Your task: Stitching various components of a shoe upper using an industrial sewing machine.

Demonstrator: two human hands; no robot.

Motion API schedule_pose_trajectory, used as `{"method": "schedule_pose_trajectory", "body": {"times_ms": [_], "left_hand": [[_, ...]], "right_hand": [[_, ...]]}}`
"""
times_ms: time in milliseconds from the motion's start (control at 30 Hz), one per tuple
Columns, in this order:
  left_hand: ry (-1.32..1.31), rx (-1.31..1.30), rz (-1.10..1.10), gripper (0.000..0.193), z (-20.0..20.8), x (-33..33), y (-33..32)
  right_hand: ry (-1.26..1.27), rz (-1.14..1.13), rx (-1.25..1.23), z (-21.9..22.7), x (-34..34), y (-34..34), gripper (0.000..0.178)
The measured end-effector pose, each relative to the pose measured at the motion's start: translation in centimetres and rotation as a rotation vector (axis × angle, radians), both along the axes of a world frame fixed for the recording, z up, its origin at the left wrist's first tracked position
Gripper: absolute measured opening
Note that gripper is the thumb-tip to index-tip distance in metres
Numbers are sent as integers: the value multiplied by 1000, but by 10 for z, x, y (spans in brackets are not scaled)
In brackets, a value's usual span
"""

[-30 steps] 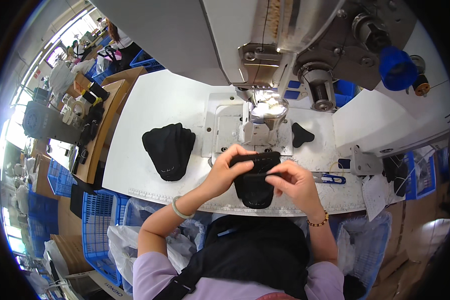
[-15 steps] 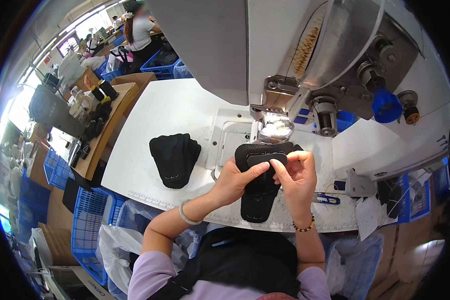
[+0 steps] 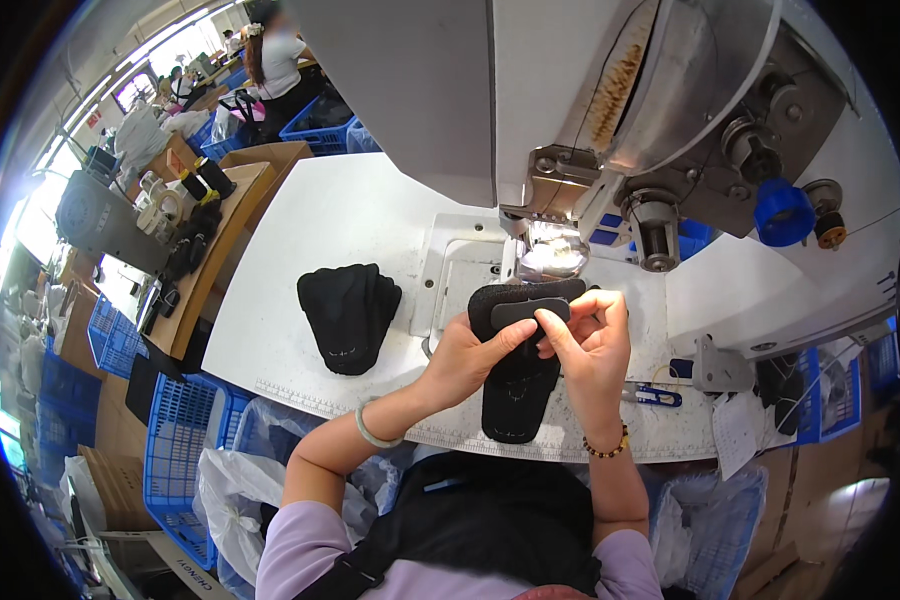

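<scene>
One white sewing machine [image 3: 410, 80] loomed over the far side of the desk [image 3: 270, 265]. Black stack [image 3: 350, 320] of similar pieces lay at left, well apart from the hands. Black panel [image 3: 518, 400] sat between the person and the machine, long axis running from the desk's near edge toward the needle area; couldn't tell if its upper and lower parts were one piece. Left hand [image 3: 475, 358] gripped the upper part's left side. Right hand [image 3: 592, 338] pinched the small dark patch [image 3: 515, 311], thumb on top. Patch lay over the panel's upper part, long axis crosswise, just beyond both thumbs, right hand nearer.

Writing: pale bar [image 3: 195, 577] at lower left had dark lettering; white sheet [image 3: 734, 440] at right, any marks too small to read; ruler strip [image 3: 460, 443] along the near edge, figures too fine.
</scene>
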State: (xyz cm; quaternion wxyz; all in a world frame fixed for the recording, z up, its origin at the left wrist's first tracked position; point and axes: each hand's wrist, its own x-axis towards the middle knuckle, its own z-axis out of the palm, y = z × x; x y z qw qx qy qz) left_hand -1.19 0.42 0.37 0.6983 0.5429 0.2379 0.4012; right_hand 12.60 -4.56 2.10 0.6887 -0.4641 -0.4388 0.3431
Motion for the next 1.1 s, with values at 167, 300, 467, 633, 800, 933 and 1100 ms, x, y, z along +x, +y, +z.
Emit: {"method": "schedule_pose_trajectory", "body": {"times_ms": [167,300,467,633,800,933,1100], "left_hand": [[25,40,4,26,1,-2,-1],[26,-14,20,26,1,-2,-3],[48,-10,15,25,0,-1,-3],[-67,-149,31,22,9,-2,-7],[-154,-292,70,24,22,-2,-6],[-168,-315,96,24,28,-1,-14],[-191,-333,223,22,41,-5,-19]], "right_hand": [[-20,-10,-12,1,-3,-1,30],[0,18,5,-2,-1,-1,30],[43,63,-3,-3,4,-3,32],[-36,29,22,-1,7,-6,32],[-1036,-473,399,-52,47,-9,24],[-1376,-441,722,-42,38,-10,35],[-1393,-409,882,-10,32,1,35]]}}
